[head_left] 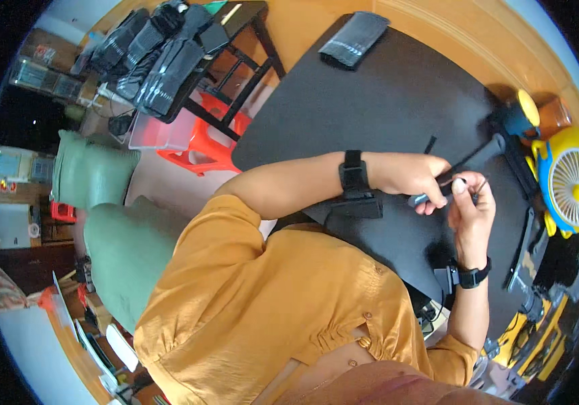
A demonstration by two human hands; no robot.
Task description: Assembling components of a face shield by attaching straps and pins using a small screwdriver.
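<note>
My left hand (407,177) is closed around a slim tool with a grey-blue end (419,200) that sticks out below the fingers; its exact kind is hard to tell. A long dark strip or rod (473,156) with a rounded grey end slants up and right from between my hands. Close against the left fingertips, my right hand (473,212) pinches with thumb and forefinger, gripping something small and dark that is mostly hidden. Both hands are above the black table (370,115). A short black strip (430,144) lies on it just beyond the left hand.
A plastic-wrapped dark bundle (354,39) lies at the table's far edge. On the right stand a yellow-and-blue fan (569,182), a dark mug (520,115) and black tools (524,253). Further left, a side table carries wrapped packs (161,61) near a red stool (198,145).
</note>
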